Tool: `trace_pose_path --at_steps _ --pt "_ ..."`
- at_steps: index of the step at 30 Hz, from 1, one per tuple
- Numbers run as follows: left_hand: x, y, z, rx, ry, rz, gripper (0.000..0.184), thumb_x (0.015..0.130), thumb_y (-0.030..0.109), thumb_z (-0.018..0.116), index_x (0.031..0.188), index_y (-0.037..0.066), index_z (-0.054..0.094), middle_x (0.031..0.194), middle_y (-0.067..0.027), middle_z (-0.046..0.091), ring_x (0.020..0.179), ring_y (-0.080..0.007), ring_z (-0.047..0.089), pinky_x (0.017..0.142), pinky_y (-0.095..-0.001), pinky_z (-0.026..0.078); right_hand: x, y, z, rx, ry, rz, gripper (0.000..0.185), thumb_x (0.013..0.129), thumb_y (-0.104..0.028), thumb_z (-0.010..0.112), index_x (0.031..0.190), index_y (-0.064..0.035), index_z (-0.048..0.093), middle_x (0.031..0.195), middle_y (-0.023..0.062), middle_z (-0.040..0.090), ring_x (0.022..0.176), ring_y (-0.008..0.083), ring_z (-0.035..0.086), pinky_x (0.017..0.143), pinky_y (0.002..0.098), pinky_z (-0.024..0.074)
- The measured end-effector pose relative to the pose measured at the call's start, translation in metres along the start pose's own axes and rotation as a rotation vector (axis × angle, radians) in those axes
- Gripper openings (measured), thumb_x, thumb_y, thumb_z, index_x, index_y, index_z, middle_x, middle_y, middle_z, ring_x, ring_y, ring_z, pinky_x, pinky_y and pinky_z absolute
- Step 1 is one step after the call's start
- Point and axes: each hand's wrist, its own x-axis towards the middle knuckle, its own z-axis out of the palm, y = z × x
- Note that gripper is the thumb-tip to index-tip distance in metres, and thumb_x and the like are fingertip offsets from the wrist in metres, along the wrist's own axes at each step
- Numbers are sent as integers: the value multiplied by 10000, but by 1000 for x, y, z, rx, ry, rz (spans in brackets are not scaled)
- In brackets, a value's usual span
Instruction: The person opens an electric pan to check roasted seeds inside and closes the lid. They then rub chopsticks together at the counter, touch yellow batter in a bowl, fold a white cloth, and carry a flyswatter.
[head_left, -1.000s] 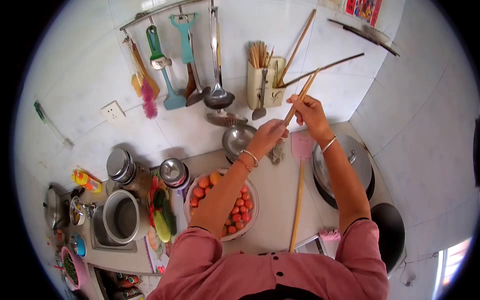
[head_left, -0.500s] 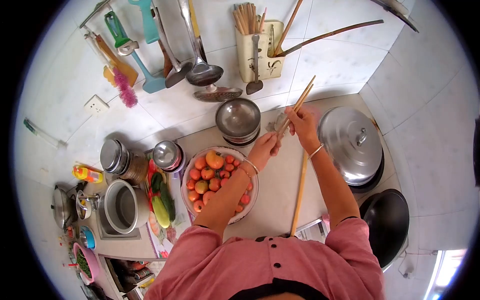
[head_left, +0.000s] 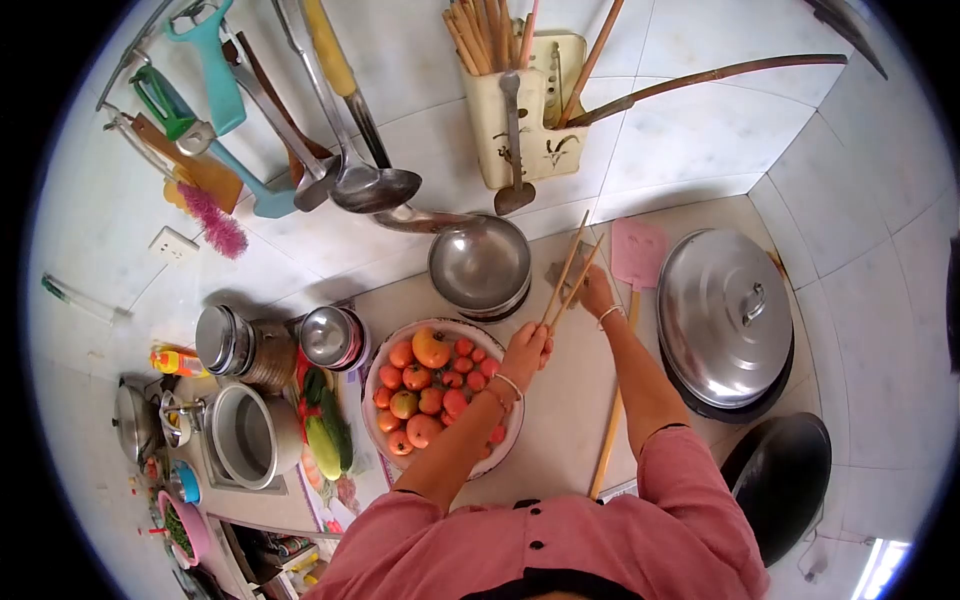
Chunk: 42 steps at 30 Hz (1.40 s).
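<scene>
My left hand (head_left: 527,350) is closed around the lower ends of a pair of chopsticks (head_left: 569,270), which point up and away over the counter. Beside their upper part is my right hand (head_left: 598,294), its fingers curled close to a crumpled grey piece (head_left: 556,279). Whether those fingers grip that piece or a chopstick is hidden. Under my left forearm stands an enamel basin (head_left: 376,440) holding several tomatoes (head_left: 422,431). Stacked metal bowls (head_left: 480,262) sit just beyond my hands.
A pink fly swatter (head_left: 638,252) lies right of my right hand. Farther right are a lidded pot (head_left: 722,310) and a black wok (head_left: 785,480). Cucumbers (head_left: 323,447), a grey pot (head_left: 255,435) and a sink lie left. Ladles (head_left: 370,190) and a chopstick holder (head_left: 490,130) hang on the wall.
My right hand has come off the lower part of the chopsticks and moved down and right. The chopsticks now stand slightly apart in my left hand. The view has shifted, uncovering the fly swatter.
</scene>
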Motion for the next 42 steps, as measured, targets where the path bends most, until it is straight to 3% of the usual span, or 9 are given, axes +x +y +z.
trace_pose_path --at_steps 3,6,8,12,14,21,25,33,42 --pt "12 -18 -5 -30 -14 26 199 940 204 398 832 56 476 648 -4 470 460 -69 380 401 -203 288 -14 -4 11 -217 -127 51 451 703 -79 624 1129 13 510 982 194 545 742 362 546 739 401 467" --pt "14 -23 -4 3 48 4 184 940 207 403 854 59 469 652 3 453 477 -61 367 414 -195 277 -32 -26 -5 -63 -227 296 328 730 -96 630 1026 11 540 994 144 536 811 274 562 725 347 469" --pt "22 -35 -6 40 78 27 183 939 209 403 851 60 464 648 0 451 474 -64 369 409 -201 275 -56 -47 -19 602 -122 532 169 786 -84 611 940 -39 555 868 54 572 802 152 570 711 290 481" --pt "21 -42 9 115 136 23 178 938 216 402 861 64 453 640 -5 442 462 -74 374 399 -210 277 -109 -109 -49 935 -107 514 237 803 -84 616 1011 -23 520 837 28 548 748 105 547 655 253 470" --pt "12 -42 21 94 88 0 174 939 219 402 866 69 451 638 -6 439 459 -76 373 391 -213 274 -127 -139 -59 1175 -95 548 128 837 -45 571 935 -47 490 805 35 553 654 130 550 610 263 476" --pt "-29 -38 46 102 -55 33 157 942 225 403 869 93 445 645 -8 437 450 -78 357 362 -219 243 -132 -150 -77 1079 95 478 207 759 22 642 848 -43 467 765 26 544 621 100 506 530 232 426" --pt "-58 -21 43 177 -58 62 172 939 222 404 830 95 440 649 -2 439 464 -76 355 373 -200 255 -109 -159 -96 1158 151 448 197 754 8 655 837 -31 482 779 63 582 669 147 579 616 298 526" --pt "-130 -27 24 50 -196 -63 175 938 237 428 821 107 439 644 23 417 467 -49 330 393 -176 257 -77 -134 -173 1126 358 440 168 797 1 616 874 -27 470 854 114 591 728 215 605 681 339 547" --pt "-122 -16 41 -475 -480 -286 155 936 242 432 869 106 465 624 59 377 439 -18 288 404 -155 245 -171 -172 -113 1566 -103 443 169 818 -13 593 898 -68 455 855 69 585 763 197 594 815 439 514"
